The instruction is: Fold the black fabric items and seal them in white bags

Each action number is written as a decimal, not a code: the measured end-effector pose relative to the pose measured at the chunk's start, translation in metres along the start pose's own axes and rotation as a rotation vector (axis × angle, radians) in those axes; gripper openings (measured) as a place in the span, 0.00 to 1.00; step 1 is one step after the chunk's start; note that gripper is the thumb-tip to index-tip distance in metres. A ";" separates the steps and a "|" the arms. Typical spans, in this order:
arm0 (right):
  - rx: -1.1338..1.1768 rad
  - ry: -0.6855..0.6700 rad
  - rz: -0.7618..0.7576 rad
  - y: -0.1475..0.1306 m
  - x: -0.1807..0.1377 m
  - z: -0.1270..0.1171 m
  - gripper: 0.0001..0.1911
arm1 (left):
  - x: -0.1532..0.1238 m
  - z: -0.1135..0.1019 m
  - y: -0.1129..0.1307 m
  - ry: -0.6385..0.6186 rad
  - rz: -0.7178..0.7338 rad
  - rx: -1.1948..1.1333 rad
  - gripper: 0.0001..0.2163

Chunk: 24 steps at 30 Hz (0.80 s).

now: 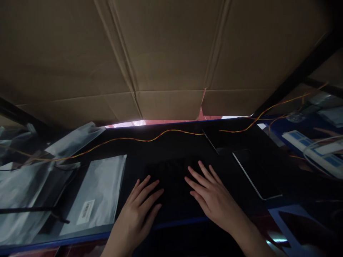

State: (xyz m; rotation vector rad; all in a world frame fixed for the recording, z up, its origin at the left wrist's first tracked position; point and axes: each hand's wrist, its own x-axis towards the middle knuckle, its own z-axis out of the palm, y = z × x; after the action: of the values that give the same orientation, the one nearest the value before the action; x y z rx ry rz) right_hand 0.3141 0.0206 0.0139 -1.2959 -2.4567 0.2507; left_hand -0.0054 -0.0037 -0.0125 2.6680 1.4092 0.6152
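Observation:
Both of my hands rest palm down on a black table top [171, 210], fingers spread. My left hand [142, 203] is open and holds nothing; a clear plastic bag [103, 185] with a barcode label lies just to its left. To the right, my right hand [207, 189] is open too, with nothing in it. Beside it lies a phone [255, 175] with a dark screen and a pale edge. A second dark flat device [214, 139], perhaps another phone, lies farther back.
Behind the table hangs a large cardboard sheet [171, 60]. A twisted red and yellow wire [128, 139] runs along the back. More clear plastic bags [24, 192] are piled at left. At right are a white and blue box [308, 146] and a white cable [308, 150].

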 end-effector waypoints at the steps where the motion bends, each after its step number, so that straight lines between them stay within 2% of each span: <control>1: 0.003 -0.032 -0.015 0.004 -0.001 0.001 0.23 | 0.000 0.000 0.000 0.000 -0.001 0.006 0.19; 3: 0.034 -0.064 -0.025 0.012 -0.006 -0.003 0.22 | 0.000 -0.001 0.001 -0.003 0.006 0.013 0.20; 5: 0.107 -0.020 0.019 0.018 -0.012 -0.009 0.23 | 0.000 -0.002 0.001 0.001 0.015 0.016 0.20; 7: 0.192 0.132 0.182 0.020 -0.016 -0.012 0.24 | -0.001 -0.004 0.001 0.014 0.016 0.015 0.22; 9: 0.220 0.274 0.438 0.019 -0.018 -0.010 0.25 | -0.002 -0.005 0.002 0.036 -0.008 0.010 0.23; 11: 0.195 0.299 0.628 0.018 -0.016 -0.004 0.24 | -0.002 -0.007 0.004 0.061 -0.050 0.002 0.23; 12: 0.182 0.273 0.670 0.018 -0.014 -0.001 0.23 | -0.002 -0.007 0.004 0.070 -0.068 -0.001 0.23; 16: 0.194 0.194 0.646 0.017 0.001 0.001 0.12 | -0.001 -0.005 0.005 0.066 -0.065 -0.009 0.24; 19: 0.198 0.149 0.628 0.013 0.011 -0.014 0.06 | -0.002 -0.004 0.005 0.077 -0.085 -0.023 0.24; 22: 0.124 0.145 0.591 -0.004 0.022 -0.034 0.04 | -0.004 -0.003 0.005 0.098 -0.130 -0.050 0.24; 24: 0.017 0.160 0.511 -0.025 0.031 -0.043 0.03 | -0.004 -0.002 0.004 0.098 -0.135 -0.087 0.24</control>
State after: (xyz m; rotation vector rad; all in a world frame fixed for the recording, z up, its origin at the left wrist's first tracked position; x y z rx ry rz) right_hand 0.2951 0.0318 0.0688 -1.8419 -1.9535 0.2789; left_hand -0.0047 -0.0096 -0.0109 2.4829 1.5335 0.7838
